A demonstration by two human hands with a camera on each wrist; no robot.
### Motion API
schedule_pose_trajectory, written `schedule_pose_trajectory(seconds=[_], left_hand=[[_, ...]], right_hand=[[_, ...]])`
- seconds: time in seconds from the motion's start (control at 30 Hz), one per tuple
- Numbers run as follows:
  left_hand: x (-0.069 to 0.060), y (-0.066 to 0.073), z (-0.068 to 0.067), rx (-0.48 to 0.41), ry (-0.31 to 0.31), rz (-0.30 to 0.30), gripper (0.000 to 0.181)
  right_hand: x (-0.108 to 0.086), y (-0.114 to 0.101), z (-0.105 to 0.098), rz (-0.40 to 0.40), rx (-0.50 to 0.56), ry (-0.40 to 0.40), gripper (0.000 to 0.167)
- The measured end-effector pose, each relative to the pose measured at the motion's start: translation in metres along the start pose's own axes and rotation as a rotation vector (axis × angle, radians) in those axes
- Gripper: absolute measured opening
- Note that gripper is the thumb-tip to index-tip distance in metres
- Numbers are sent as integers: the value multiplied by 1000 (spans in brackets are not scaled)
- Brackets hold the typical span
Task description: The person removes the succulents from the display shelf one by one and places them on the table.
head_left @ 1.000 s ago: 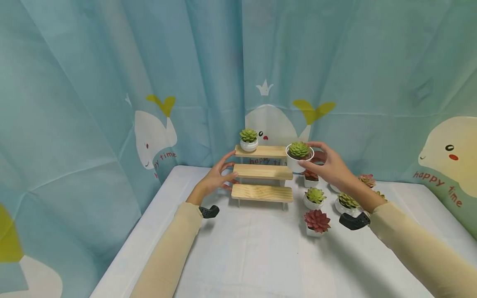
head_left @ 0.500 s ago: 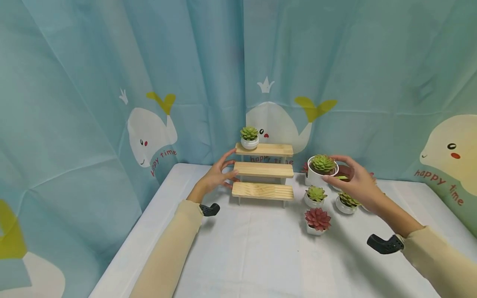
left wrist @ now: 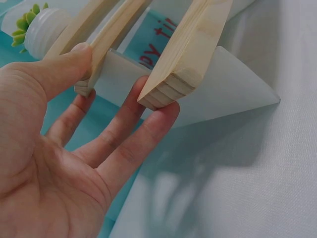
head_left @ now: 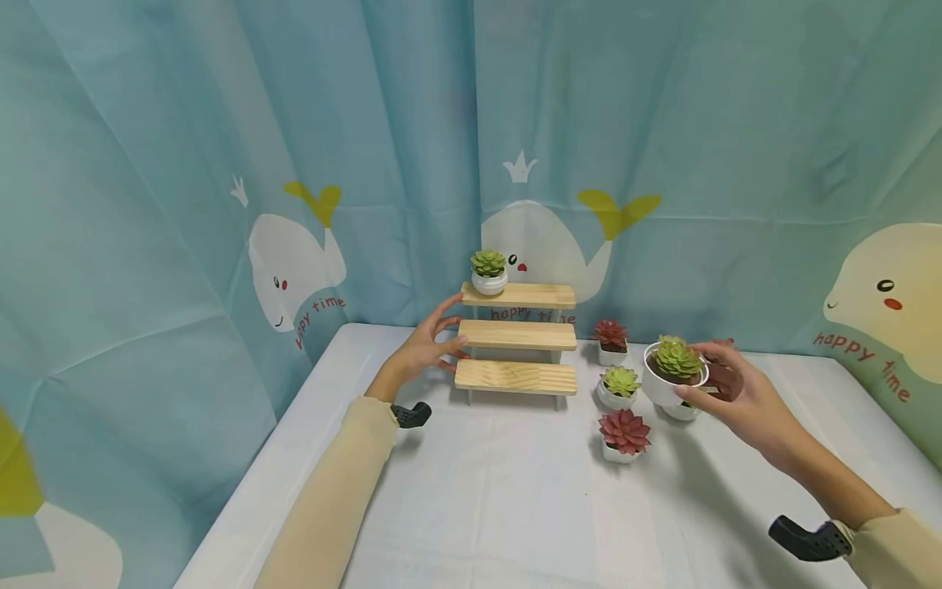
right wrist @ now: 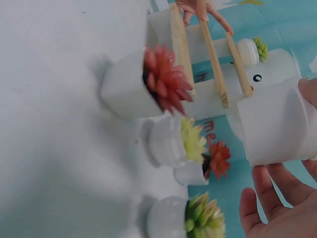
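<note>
My left hand (head_left: pixel 419 352) is at the left end of a three-tier wooden plant stand (head_left: pixel 517 334). In the left wrist view, the thumb lies on one board (left wrist: pixel 106 47) with a fingertip against its end, and other fingertips touch the nearest board (left wrist: pixel 173 69). My right hand (head_left: pixel 746 401) holds a white pot (head_left: pixel 660 388) with a green succulent (head_left: pixel 677 360), between thumb and fingers. It is above the table, in front of other potted succulents and partly hiding them. A small green succulent in a white pot (head_left: pixel 490 283) sits on the top tier's left part.
Right of the stand are a red succulent (head_left: pixel 610 334) at the back, a yellow-green one (head_left: pixel 619 381), and a nearer red one (head_left: pixel 625 432), all in white pots. A white cloth covers the table (head_left: pixel 515 491). A blue whale-print curtain (head_left: pixel 412 164) hangs behind.
My right hand has carried the green succulent in its white pot from beside the stand's upper right end rightward and down, over the other pots. The left hand stays at the stand.
</note>
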State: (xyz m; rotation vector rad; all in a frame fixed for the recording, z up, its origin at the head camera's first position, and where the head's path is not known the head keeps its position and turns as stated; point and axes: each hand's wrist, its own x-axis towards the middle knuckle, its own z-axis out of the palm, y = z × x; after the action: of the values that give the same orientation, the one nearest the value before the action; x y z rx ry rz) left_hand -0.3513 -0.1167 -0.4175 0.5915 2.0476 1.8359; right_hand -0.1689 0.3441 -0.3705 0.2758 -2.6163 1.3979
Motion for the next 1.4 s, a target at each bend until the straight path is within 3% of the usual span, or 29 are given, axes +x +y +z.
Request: schedule_pose_trajectory(seconds=[0.23,0.47,0.63,0.87,1.4], left_hand=[[0,1,1,-13,5,-4,76],[-2,2,2,-7,13,-5,77],[-2,2,2,-6,13,-2,78],[-1,1,2,-5,11,-1,77],[-1,1,1,0,3,5,77]], right_hand=[[-23,18,-3,12,-3,36,58],[-41,36,-3,91,18,35,57],[-50,47,0,98,55,53,55],[-60,58,4,113,93,56,56],[-73,73,15,158,19,41,60]])
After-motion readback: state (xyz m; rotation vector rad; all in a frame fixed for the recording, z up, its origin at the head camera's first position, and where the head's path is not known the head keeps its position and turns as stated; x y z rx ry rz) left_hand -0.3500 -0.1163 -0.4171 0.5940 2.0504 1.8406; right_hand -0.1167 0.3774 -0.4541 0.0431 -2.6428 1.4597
